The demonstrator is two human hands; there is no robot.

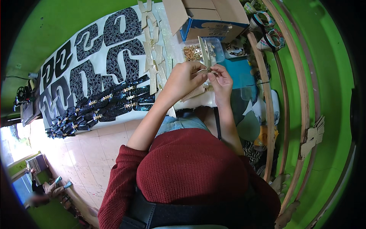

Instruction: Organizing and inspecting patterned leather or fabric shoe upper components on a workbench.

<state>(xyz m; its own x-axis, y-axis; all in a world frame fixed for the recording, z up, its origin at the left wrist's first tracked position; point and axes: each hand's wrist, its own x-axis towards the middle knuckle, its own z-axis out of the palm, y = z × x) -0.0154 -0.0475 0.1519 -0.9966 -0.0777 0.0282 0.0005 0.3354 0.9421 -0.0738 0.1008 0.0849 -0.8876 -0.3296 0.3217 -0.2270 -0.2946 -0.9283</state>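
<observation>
Over the work table, my left hand (187, 79) and my right hand (222, 83) are close together with fingertips pinched. Between them they hold a cream strap piece (206, 55) whose narrow ends stick up past the fingers. A small metallic bit shows at the pinch, too small to make out. Just beyond lies a clear plastic box (218, 50) with many small gold and silver fittings (193, 53). Another cream strap piece (193, 92) is partly hidden under my hands. To the left runs a column of cream strap pieces (154, 59) with gold ornaments.
Dark shiny straps (110, 101) with gold ornaments lie at the table's left front. Black patterned cut-outs (121, 28) cover the white sheet behind. An opened cardboard box (217, 15) stands at the back. Wooden rails (301, 76) rise on the right. A person (45, 189) is far left.
</observation>
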